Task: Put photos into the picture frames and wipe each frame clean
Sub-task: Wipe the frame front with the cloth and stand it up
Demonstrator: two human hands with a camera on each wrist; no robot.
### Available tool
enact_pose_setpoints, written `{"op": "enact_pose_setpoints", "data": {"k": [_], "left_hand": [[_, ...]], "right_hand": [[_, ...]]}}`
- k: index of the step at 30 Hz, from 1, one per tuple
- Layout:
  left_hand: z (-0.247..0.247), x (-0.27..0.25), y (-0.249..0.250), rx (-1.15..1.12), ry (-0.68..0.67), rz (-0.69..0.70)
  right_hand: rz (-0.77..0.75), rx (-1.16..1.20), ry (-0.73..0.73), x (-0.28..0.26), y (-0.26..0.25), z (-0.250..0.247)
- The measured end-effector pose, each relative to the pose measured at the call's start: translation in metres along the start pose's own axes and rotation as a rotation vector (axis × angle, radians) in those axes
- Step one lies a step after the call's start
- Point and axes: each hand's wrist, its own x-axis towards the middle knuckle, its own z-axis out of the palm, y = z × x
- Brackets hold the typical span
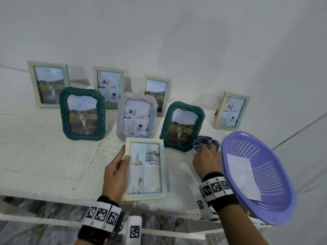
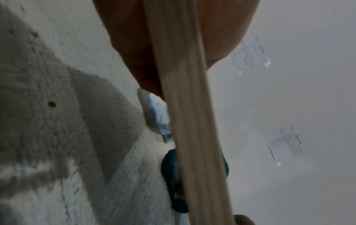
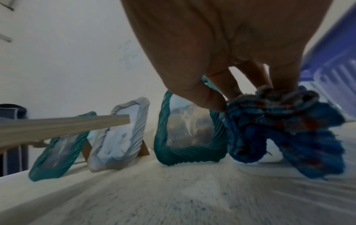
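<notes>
A cream wooden frame (image 1: 146,168) with a collage photo behind its glass is held above the table's front edge. My left hand (image 1: 117,167) grips its left rail, thumb on the front; in the left wrist view that rail (image 2: 190,121) runs across the picture between thumb and fingers. My right hand (image 1: 207,160) pinches a crumpled blue patterned cloth (image 1: 205,141), which in the right wrist view hangs as a bunched cloth (image 3: 285,129) just above the table, beside the right green frame (image 3: 190,129).
Several filled frames stand at the back: two green rope-edged frames (image 1: 82,114), a lilac one (image 1: 137,117), and cream ones against the wall (image 1: 47,84). A purple slotted basket (image 1: 256,177) holding a white sheet (image 1: 243,175) overhangs the white table (image 1: 44,156) at right.
</notes>
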Motion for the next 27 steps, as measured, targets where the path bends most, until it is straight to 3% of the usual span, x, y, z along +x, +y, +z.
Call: {"op": "enact_pose_setpoints", "data": {"k": [5, 11, 17, 19, 21, 23, 24, 27], "left_hand": [[-0.002, -0.003, -0.001, -0.011, 0.001, -0.004], [0.003, -0.007, -0.001, -0.014, -0.014, -0.007], [0.009, -0.008, 0.0, -0.009, -0.042, -0.003], [0.012, -0.008, 0.003, -0.003, -0.048, 0.001], [0.013, -0.008, 0.004, 0.007, -0.048, -0.004], [0.014, -0.007, 0.007, 0.004, -0.051, -0.01], [0.015, -0.007, 0.009, 0.003, -0.048, -0.011], [0.023, -0.007, 0.013, -0.031, -0.032, -0.017]], "right_hand": [[0.068, 0.071, -0.108, 0.033, 0.008, 0.029], [0.124, 0.172, -0.127, 0.053, 0.023, 0.064], [0.164, 0.314, -0.124, 0.046, 0.023, 0.065], [0.134, 0.328, -0.09, 0.032, 0.018, 0.057], [0.038, 0.344, 0.034, 0.012, 0.01, 0.047], [-0.05, 0.517, 0.137, -0.01, 0.004, 0.035], [-0.061, 0.707, 0.093, -0.02, 0.0, 0.028], [0.054, 1.453, -0.382, -0.044, -0.012, 0.014]]}}
